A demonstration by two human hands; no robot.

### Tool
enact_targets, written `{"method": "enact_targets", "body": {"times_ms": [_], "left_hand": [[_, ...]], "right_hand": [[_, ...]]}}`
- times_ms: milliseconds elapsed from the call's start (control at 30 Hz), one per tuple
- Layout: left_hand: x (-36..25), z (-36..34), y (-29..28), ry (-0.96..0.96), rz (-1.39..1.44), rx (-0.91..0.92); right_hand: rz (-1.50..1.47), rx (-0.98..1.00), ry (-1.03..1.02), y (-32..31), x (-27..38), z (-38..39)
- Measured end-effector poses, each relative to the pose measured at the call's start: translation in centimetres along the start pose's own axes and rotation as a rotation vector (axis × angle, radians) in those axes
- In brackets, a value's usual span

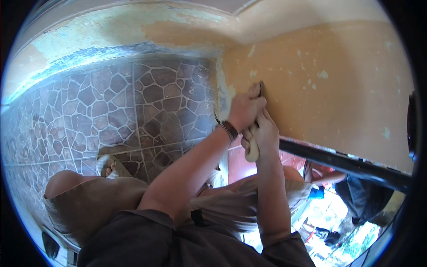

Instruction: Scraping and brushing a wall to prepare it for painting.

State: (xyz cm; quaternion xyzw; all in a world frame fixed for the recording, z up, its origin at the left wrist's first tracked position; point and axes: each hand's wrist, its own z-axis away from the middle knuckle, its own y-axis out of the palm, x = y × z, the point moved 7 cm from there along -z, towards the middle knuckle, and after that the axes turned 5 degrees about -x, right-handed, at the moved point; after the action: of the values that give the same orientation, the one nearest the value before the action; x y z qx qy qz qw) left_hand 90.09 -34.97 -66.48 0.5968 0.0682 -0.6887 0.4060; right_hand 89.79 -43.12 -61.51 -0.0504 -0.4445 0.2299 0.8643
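Both of my hands are closed round one scraper with a thick cream handle [252, 150] and a thin dark blade [261, 87]. My left hand [247, 109], with dark bands at its wrist, grips farther up, close to the blade. Just below it, my right hand [268, 133] wraps the handle, whose rounded end sticks out under the fingers. The blade lies at the orange-yellow wall [329, 107], where several pale patches show chipped paint; whether its edge touches cannot be seen.
Stone-patterned floor tiles [106, 98] spread to the left, bordered by a low wall with worn paint [120, 33]. A dark bar [347, 163] runs along the wall's lower edge at right. Beyond it are another person's arm [330, 178] and a dark cloth-like shape [362, 198].
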Motion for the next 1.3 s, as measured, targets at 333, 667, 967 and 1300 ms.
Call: {"method": "enact_targets", "body": {"times_ms": [333,667,967,1300], "left_hand": [[1.4,-0.3,0.9,-0.082,0.093,0.022],[0.4,0.3,0.8,0.001,-0.076,0.008],[0.7,0.0,-0.3,0.127,-0.023,-0.086],[1.9,3.2,-2.0,-0.144,-0.038,0.36]], "right_hand": [[-0.058,0.022,0.004,0.7,0.2,0.1],[-0.003,0.037,-0.011,-0.5,0.3,1.0],[-0.009,0.075,0.005,0.8,0.1,0.9],[-0.059,0.185,-0.002,1.9,-1.8,3.7]]}}
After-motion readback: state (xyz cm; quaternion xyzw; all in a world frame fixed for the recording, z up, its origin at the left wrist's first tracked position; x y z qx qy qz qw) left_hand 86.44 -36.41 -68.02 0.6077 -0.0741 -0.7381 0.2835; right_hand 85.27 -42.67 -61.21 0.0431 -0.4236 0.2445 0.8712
